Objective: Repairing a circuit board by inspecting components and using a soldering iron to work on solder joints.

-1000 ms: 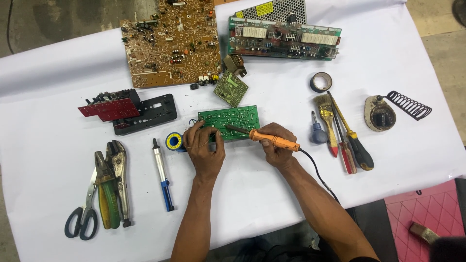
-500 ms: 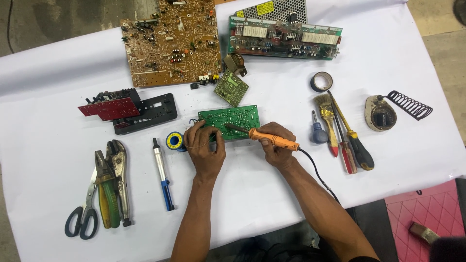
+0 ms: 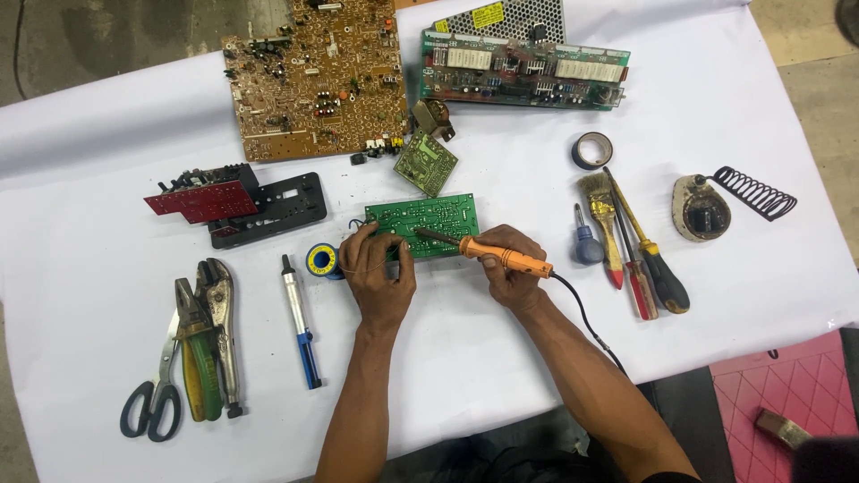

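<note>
While the right hand [image 3: 508, 268] grips the orange-handled soldering iron [image 3: 488, 252] like a pen, we see its dark tip resting on the small green printed circuit board [image 3: 428, 224], which lies flat on the white table cover [image 3: 501, 358] just ahead of both hands. The left hand [image 3: 378, 273] curls over the board's near left corner, fingers pinching what looks like thin solder wire beside the blue and yellow solder spool [image 3: 322, 261]. The risk, we judge: those fingertips sit close to the hot tip, and the black cord [image 3: 586, 317] trailing off the table edge could snag and drag the iron sideways.
</note>
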